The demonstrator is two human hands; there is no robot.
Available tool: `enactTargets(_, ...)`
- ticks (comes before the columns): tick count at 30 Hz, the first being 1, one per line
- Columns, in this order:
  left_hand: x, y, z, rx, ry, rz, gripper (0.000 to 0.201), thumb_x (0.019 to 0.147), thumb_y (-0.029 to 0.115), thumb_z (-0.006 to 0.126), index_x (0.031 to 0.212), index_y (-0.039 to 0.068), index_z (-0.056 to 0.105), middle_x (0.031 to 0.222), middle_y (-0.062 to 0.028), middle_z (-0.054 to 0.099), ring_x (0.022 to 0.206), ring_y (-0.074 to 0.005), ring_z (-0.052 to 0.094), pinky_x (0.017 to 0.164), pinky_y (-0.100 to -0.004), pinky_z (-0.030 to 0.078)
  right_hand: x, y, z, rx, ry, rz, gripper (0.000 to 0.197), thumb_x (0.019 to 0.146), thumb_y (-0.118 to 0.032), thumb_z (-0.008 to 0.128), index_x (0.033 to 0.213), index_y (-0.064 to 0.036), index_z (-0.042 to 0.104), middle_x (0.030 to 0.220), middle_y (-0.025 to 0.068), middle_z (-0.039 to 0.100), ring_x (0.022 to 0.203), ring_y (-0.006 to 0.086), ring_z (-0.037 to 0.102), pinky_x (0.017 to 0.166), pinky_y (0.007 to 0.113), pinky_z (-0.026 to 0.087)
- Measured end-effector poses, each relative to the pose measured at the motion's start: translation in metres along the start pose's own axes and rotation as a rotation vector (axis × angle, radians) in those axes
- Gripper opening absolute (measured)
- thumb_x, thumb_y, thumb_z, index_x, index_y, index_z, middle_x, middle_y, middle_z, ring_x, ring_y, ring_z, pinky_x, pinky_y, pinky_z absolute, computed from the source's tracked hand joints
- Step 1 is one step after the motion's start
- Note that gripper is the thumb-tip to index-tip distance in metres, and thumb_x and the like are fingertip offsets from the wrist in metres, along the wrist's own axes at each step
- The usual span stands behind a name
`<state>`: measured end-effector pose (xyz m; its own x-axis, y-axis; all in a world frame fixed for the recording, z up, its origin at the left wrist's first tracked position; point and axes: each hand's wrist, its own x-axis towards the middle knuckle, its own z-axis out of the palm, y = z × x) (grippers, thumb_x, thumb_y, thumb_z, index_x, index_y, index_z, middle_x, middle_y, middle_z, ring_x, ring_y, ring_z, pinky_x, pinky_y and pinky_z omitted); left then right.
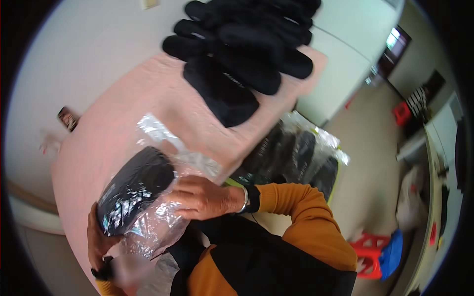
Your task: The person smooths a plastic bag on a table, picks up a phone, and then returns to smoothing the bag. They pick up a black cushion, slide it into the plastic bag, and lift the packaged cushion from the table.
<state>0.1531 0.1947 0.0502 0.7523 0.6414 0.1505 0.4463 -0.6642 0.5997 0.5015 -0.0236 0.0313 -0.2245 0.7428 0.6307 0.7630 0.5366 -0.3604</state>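
A black, rounded soft fabric item [138,185] lies at the near left of the pink-covered table, partly inside a clear plastic bag [155,229]. My left hand [101,239] curls around its near left end, the fingers partly hidden. Across from it, my right hand [202,197] presses its closed fingers on the crinkled film at the bag's right side. Just beyond the item lie strips of clear film [160,130]. Further back, a heap of similar black fabric items [222,89] is piled on the table.
Beside the table's right edge, a green-rimmed container [338,180] holds several bagged black items. A phone [68,118] stands at the left wall. On the floor to the right are a red stool [370,246] with a blue thing on it and a white bag [411,197]. Someone in stripes [417,101] is far off.
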Motion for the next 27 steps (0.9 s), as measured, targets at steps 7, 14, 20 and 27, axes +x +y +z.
enactTargets(7,0.004,0.04,0.078,0.001,0.145,-0.119,0.097,0.057,0.013,0.085,0.142,-0.002,0.039,0.125,-0.0164,0.058,0.115,-0.0276,0.057,0.104,-0.0351,0.042,-0.109,0.017,-0.004,0.495,-0.155,0.692,0.051,0.085,-0.022,0.076,0.124,0.0004,0.052,0.095,0.0092,0.067,0.086,0.0219,0.066,0.074,0.035,0.052)
enactTargets(14,-0.029,0.105,0.149,-0.293,0.266,-0.096,0.089,0.061,0.014,0.079,0.14,-0.002,0.04,0.125,-0.0152,0.052,0.116,-0.0265,0.052,0.102,-0.0359,0.04,-0.106,-0.01,-0.017,0.89,0.4,0.407,0.075,0.085,-0.034,0.079,0.138,0.0047,0.041,0.121,0.0153,0.059,0.118,0.0214,0.054,0.1,0.038,0.045)
enactTargets(20,-0.007,0.229,0.217,-0.239,0.359,0.146,0.092,0.059,0.014,0.08,0.139,-0.003,0.04,0.127,-0.0172,0.048,0.118,-0.0301,0.049,0.104,-0.0402,0.037,-0.157,-0.038,-0.095,1.104,0.537,0.606,0.069,0.083,-0.033,0.08,0.134,0.0026,0.049,0.133,0.0123,0.051,0.127,0.0247,0.046,0.112,0.039,0.033)
enactTargets(27,0.048,0.369,0.289,-0.237,-0.164,0.752,0.096,0.06,0.025,0.092,0.138,-0.002,0.044,0.129,-0.0234,0.048,0.117,-0.0422,0.048,0.1,-0.0469,0.042,-0.267,-0.028,-0.208,0.507,1.245,0.724,0.028,0.097,-0.031,0.054,0.107,-0.0071,0.065,0.092,0.0043,0.061,0.09,0.0175,0.06,0.093,0.034,0.047)
